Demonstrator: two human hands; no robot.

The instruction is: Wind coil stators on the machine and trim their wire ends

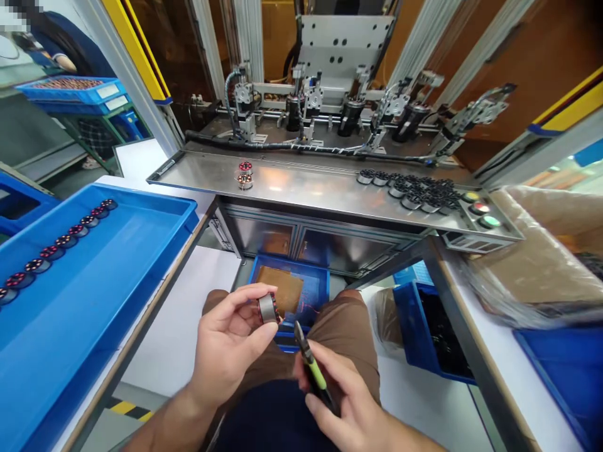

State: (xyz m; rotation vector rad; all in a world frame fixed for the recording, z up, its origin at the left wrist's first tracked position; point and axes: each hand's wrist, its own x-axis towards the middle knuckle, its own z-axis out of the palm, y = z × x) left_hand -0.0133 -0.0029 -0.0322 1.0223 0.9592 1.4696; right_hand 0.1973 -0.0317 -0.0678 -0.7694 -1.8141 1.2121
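My left hand (230, 339) pinches a small round motor stator (269, 309) with a grey metal rim and copper and red windings, held above my lap. In my right hand (346, 389) is a pair of cutting pliers (311, 367) with green and black handles, fingers wrapped round the grips. The plier tips point up toward the stator, a short gap apart from it. Two similar wound parts (245, 176) sit on the metal ledge (301, 185) ahead, close together.
Left, a blue tray (117, 251) holds a row of wound parts (66, 241). Black-topped parts (414, 190) cluster on the ledge's right, beside push buttons (480, 208). Below lies a blue bin (323, 282) with cardboard. A plastic-lined box (541, 251) stands right. A person (70, 37) is at far left.
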